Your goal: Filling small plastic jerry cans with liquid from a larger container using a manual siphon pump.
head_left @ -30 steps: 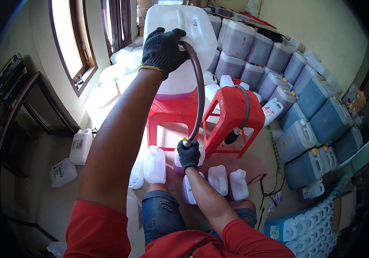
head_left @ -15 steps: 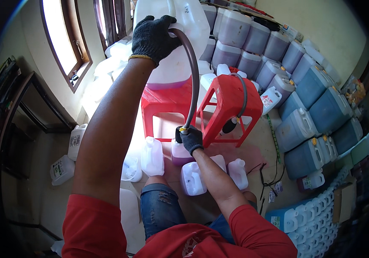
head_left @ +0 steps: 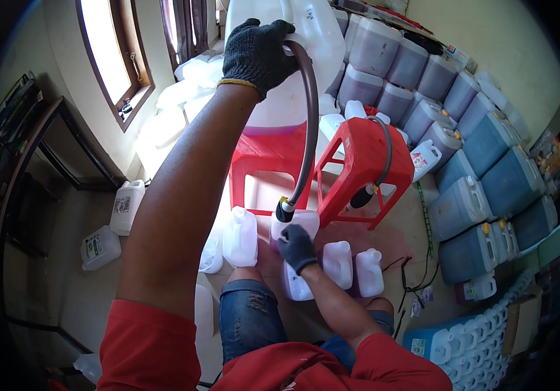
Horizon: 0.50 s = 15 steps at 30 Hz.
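Note:
Both my hands wear dark knit gloves. My left hand [head_left: 259, 57] is closed around the upper end of a brown hose [head_left: 310, 111], at the opening of a large translucent container [head_left: 277, 104] holding pink liquid. That container rests on a red stool [head_left: 270, 156]. The hose curves down to a dark end fitting [head_left: 284, 210] with a yellow band, at a translucent jug [head_left: 306, 221] with pink-purple liquid. Just below the fitting, in front of this jug, my right hand [head_left: 296, 247] has its fingers curled; what they hold, if anything, is hidden.
Several white jugs [head_left: 337, 264] stand around my knees, one [head_left: 239, 238] to the left. A second red stool [head_left: 365, 150] carries another hose [head_left: 387, 146]. Large filled jerrycans [head_left: 371, 49] are stacked along the right. Dark cords [head_left: 413, 283] lie on the floor. A dark-framed rack [head_left: 71, 150] stands left.
My right hand has come off the hose's lower end and moved down beside the jug. My left hand stays on the hose. The whole view has shifted slightly.

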Available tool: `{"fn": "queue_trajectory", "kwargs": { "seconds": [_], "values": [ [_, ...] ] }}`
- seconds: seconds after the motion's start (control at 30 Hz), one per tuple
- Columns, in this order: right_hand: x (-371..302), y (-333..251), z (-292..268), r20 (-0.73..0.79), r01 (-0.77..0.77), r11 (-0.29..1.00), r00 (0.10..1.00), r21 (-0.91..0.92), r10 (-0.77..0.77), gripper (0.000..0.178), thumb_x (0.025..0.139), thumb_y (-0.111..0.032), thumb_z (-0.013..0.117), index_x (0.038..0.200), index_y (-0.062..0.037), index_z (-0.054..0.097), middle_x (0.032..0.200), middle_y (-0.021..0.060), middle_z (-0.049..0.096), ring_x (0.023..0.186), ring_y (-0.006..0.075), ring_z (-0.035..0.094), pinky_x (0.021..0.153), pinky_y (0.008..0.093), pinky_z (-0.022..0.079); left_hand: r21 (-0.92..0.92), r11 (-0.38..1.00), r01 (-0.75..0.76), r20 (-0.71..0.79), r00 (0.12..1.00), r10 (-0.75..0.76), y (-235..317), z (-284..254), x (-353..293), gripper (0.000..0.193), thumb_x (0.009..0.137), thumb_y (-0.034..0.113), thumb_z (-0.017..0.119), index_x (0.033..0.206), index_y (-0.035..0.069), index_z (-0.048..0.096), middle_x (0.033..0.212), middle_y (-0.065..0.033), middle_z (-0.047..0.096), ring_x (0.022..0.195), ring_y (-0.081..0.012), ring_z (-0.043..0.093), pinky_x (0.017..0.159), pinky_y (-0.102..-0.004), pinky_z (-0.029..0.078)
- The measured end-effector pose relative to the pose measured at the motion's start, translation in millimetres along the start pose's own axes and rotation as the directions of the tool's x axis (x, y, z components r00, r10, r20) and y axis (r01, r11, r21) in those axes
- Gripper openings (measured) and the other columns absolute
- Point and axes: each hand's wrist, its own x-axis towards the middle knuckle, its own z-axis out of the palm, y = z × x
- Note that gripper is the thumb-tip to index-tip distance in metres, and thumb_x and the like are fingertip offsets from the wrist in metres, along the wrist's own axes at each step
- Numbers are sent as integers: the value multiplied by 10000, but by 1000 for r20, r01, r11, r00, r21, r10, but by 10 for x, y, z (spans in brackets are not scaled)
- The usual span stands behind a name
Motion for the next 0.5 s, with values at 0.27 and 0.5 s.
{"fn": "queue_trajectory", "kwargs": {
  "seconds": [0.27,0.5],
  "values": [
    [614,-241,799,605,729,666,604,-158,-519,251,931,-212,558,1075,-224,764,1231,62,708,1311,287,584,1172,577,325,-52,999,6,15,1000,-5,93,229,-26,509,749,406,917,1144,130,751,911,-145,748,832,-310,746,745,-408,607],
    [1051,-533,775,733,648,700,626,-300,-266,376,849,-385,772,1216,-315,731,1130,28,747,1095,251,714,895,464,526,-42,999,-4,20,1000,5,-89,193,-63,571,714,494,919,1129,135,760,896,-140,741,809,-327,742,754,-419,604]
  ]
}}
